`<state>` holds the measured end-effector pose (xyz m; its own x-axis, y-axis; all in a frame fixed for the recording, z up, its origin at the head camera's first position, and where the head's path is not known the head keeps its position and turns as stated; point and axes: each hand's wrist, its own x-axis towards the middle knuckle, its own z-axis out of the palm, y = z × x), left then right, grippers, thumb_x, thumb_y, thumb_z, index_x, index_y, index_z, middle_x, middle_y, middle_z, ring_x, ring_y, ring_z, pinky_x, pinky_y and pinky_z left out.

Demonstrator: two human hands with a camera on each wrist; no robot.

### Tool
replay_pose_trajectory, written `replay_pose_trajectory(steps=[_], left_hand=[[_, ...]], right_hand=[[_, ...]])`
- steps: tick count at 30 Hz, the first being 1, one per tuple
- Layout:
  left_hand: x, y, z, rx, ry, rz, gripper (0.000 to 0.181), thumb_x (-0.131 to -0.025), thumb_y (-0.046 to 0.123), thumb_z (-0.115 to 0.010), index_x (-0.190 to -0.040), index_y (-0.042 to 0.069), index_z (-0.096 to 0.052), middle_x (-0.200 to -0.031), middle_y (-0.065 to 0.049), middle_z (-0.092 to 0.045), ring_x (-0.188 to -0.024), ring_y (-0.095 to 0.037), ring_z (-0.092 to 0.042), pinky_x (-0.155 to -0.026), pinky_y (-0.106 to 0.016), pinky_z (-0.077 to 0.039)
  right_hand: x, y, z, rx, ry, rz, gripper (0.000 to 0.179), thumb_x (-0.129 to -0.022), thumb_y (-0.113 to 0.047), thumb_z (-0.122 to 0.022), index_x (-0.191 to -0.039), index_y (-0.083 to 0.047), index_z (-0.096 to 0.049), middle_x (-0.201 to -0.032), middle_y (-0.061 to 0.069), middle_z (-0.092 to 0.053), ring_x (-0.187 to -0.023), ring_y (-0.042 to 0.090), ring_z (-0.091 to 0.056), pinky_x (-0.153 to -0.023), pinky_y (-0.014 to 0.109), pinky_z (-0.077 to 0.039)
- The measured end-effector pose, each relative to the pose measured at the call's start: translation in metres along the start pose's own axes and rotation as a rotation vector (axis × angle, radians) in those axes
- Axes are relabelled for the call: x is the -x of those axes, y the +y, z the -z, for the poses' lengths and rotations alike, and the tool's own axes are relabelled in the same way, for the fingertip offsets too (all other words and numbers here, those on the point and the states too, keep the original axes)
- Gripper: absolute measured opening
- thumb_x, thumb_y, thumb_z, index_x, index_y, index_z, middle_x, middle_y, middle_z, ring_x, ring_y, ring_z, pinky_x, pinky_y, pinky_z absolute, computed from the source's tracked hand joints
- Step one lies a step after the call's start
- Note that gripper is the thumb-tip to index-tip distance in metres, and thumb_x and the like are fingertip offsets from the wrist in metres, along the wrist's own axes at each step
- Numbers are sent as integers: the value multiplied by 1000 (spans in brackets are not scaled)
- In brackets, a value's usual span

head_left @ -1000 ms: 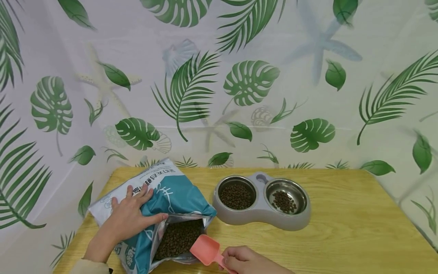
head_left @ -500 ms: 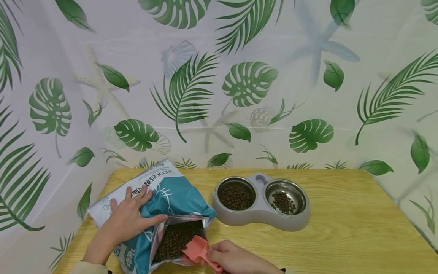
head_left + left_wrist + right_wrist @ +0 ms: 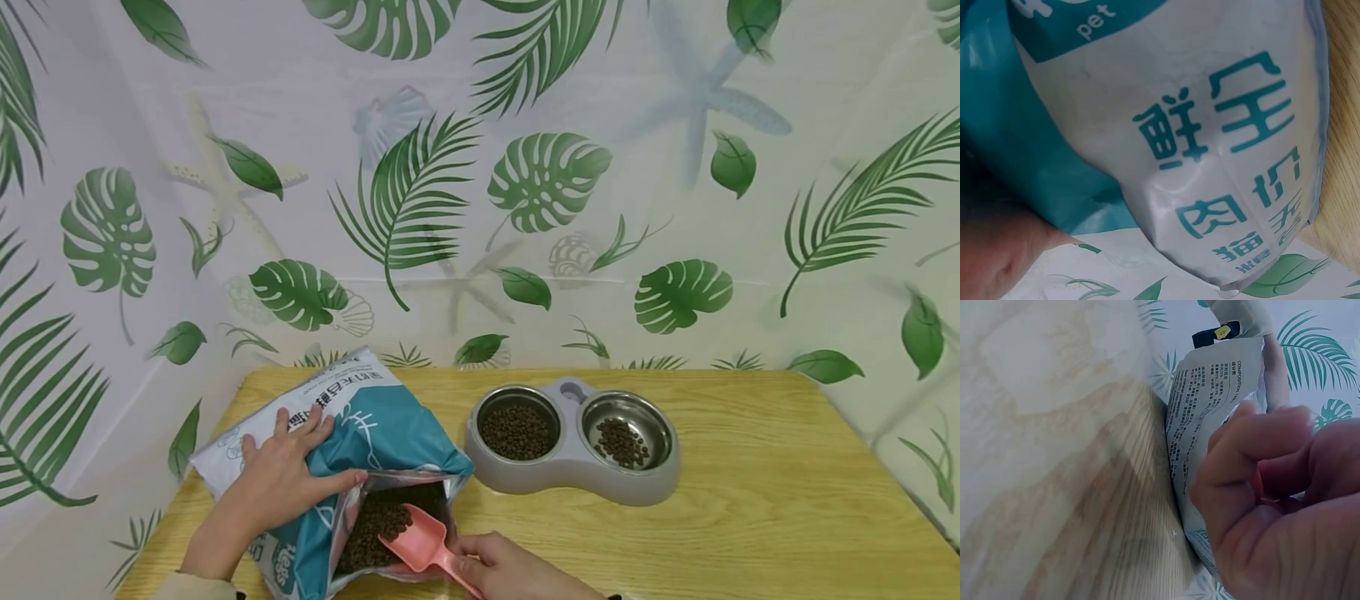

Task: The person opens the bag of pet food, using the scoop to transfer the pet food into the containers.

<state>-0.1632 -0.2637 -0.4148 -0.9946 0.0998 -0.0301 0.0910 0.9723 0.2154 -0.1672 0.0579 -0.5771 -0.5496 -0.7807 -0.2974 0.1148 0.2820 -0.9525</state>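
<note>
A teal and white pet food bag (image 3: 390, 417) lies on its side at the left of the table, its mouth facing the front. Brown kibble (image 3: 367, 537) shows inside. My left hand (image 3: 281, 475) rests on top of the bag with its fingers spread. In my right hand (image 3: 502, 567) I grip the handle of a pink scoop (image 3: 422, 542), whose blade is in the bag's mouth with some kibble on it. In the right wrist view the curled fingers (image 3: 1235, 456) hide most of the scoop.
A grey double feeder (image 3: 555, 475) stands right of the bag on the wooden table (image 3: 772, 467). Its left steel bowl (image 3: 492, 397) holds more kibble than its right steel bowl (image 3: 663, 433). A leaf-printed cloth (image 3: 570, 333) hangs behind the table.
The scoop has moved left from the edge of the bag's mouth into the kibble, tipped down and then levelled, and now carries some. My left hand has stayed on the bag.
</note>
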Motion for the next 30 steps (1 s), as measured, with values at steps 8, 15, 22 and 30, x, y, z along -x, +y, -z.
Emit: replay_pose_trajectory(steps=[8,15,22,30], left_hand=[[0,0,-2,-10,2,3,106,-80,84,-60,-153,7,-49,-160,-23,-41,-144,-66,-24,-97,-93,-19],[-1,0,-1,-8,16,-1,106,-79,84,-60,-152,7,-50,-159,-23,-42,-145,-66,-25,-97,-93,-20],[0,0,-2,-2,16,-1,105,-80,83,-60,-152,8,-50,-160,-22,-42,-145,-65,-25,-98,-92,-20],[0,0,-1,3,27,-12,105,-81,83,-60,-153,8,-50,-160,-21,-42,-145,-64,-25,-98,-92,-20]], right_hand=[[36,-50,-18,-107,-26,60,37,-111,-21,-42,-115,14,-56,-81,-6,-51,-62,4,-43,-61,17,-36],[58,-86,-24,-145,-26,123,38,-111,-12,-39,-116,24,-47,-82,-5,-50,-60,-1,-40,-58,15,-35],[76,-97,-15,-285,-82,224,54,-112,-27,-41,-127,25,-36,-82,-2,-52,-65,3,-44,-62,18,-40],[112,-113,14,-268,108,124,38,-111,-32,-44,-124,2,-53,-77,-2,-57,-53,5,-44,-49,20,-38]])
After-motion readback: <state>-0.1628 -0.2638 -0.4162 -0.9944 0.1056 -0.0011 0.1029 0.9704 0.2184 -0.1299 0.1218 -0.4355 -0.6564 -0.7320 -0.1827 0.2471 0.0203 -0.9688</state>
